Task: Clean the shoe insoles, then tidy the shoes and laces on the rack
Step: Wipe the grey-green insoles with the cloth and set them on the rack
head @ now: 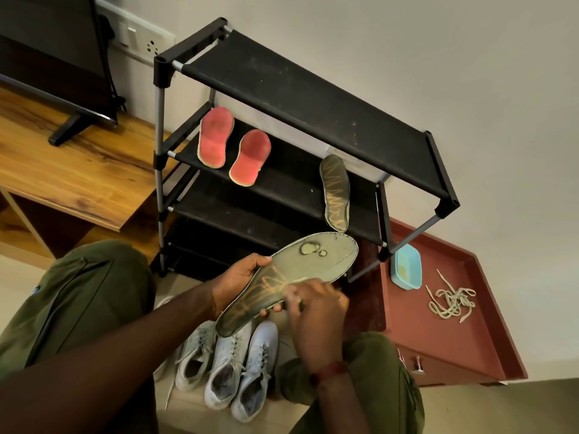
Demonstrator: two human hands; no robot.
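At the middle of the view the left hand (241, 283) grasps an olive insole (300, 270), thumb on its upper edge and fingertips showing under its near edge. The insole is held off the floor with its toe end pointing to 2 o'clock, and dark blotches show near that toe. The right hand (316, 321) sits at the insole's near edge with its fingers curled. It is blurred, so I cannot tell whether it is pinching anything. Directly below, at 6 o'clock, white sneakers (225, 368) stand side by side on the floor between the person's knees. The black rack (307, 98) rises from the centre toward 12 o'clock. Its second shelf carries two pink insoles (216, 136) at its 9 o'clock end and a matching olive insole (335, 192) at its 3 o'clock end, well apart from them. At 4 o'clock a red-brown cabinet (438, 333) bears a light blue tub (406, 267) just beside the rack's leg and a loose tangle of pale laces (451, 302) nearby. At 10 o'clock a television (53, 51) stands on a wooden desk (72, 164).
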